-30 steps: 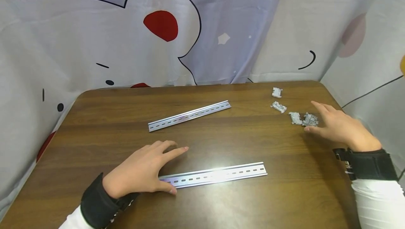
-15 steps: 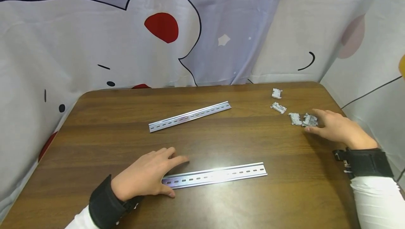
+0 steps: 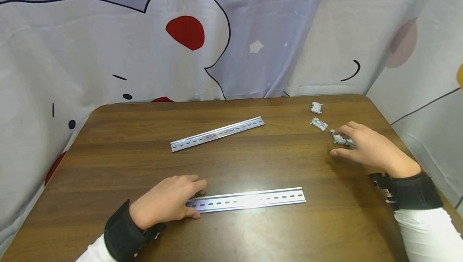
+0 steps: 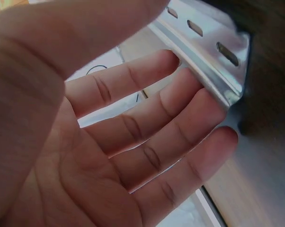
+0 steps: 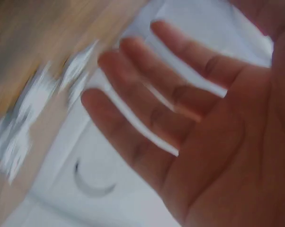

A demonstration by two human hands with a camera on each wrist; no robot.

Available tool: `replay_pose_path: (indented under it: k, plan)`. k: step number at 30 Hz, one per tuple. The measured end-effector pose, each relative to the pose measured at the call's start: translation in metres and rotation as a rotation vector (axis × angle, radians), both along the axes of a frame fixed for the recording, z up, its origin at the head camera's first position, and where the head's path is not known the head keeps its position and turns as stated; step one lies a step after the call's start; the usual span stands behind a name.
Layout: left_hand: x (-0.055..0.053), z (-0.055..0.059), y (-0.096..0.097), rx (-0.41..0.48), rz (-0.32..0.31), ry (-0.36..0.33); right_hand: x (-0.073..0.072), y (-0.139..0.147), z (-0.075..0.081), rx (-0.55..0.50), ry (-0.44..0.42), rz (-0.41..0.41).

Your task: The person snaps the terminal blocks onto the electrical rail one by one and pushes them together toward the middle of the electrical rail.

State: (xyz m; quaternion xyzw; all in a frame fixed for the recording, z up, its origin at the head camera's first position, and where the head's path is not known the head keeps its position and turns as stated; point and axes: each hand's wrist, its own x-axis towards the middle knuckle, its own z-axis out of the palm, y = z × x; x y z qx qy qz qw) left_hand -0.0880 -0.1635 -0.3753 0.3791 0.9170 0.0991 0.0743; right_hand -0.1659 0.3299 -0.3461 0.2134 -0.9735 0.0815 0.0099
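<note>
A slotted metal DIN rail (image 3: 249, 200) lies across the near part of the wooden table. My left hand (image 3: 168, 199) holds its left end, thumb along the near edge and fingers at the far edge. In the left wrist view, fingertips (image 4: 211, 101) touch the side of the rail (image 4: 206, 42). My right hand (image 3: 374, 149) hovers over grey terminal blocks (image 3: 338, 138) at the right, partly covering them. Its fingers (image 5: 133, 78) are spread and relaxed with nothing between them in the blurred right wrist view.
A second DIN rail (image 3: 217, 134) lies slanted farther back. Two more terminal blocks (image 3: 318, 123) lie near the back right. A patterned curtain (image 3: 267, 33) hangs behind the wooden table (image 3: 108, 153) and along its sides.
My left fingers have closed in on the rail's left end from a spread pose. My right hand has moved left over the terminal blocks. Both rails stay in place.
</note>
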Motion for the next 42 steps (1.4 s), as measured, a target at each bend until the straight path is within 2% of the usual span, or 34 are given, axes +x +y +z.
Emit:
replay_pose_path:
  k: [3,7,11,15,22,28,32,36,39,42]
  plan:
    - [-0.001,0.001,0.000,0.026,-0.004,-0.025,0.010,-0.025,0.001,-0.051,-0.028,0.147]
    - [-0.002,0.002,-0.001,0.051,-0.003,-0.033,0.024,-0.056,-0.005,-0.074,-0.178,0.316]
    - [-0.001,0.002,-0.003,0.041,-0.002,-0.040,0.034,-0.078,-0.013,-0.074,-0.353,0.403]
    - [-0.001,0.003,-0.004,0.035,0.000,-0.061,0.038,-0.090,-0.018,-0.054,-0.399,0.421]
    - [-0.004,0.001,-0.005,0.068,0.003,-0.026,0.041,-0.096,-0.021,-0.062,-0.376,0.435]
    - [-0.014,-0.005,-0.006,0.095,0.026,-0.003,0.035,-0.093,-0.022,-0.076,-0.328,0.439]
    - [-0.028,-0.011,-0.008,0.175,0.057,-0.026,0.027,-0.089,-0.024,-0.071,-0.266,0.427]
    - [-0.047,-0.018,-0.008,0.252,0.128,-0.062,0.014,-0.086,-0.028,-0.067,-0.154,0.384]
    - [-0.063,-0.019,-0.005,0.278,0.190,-0.059,0.002,-0.084,-0.033,-0.068,-0.076,0.335]
    - [-0.075,-0.020,-0.002,0.297,0.219,-0.054,-0.008,-0.082,-0.038,-0.081,-0.038,0.304]
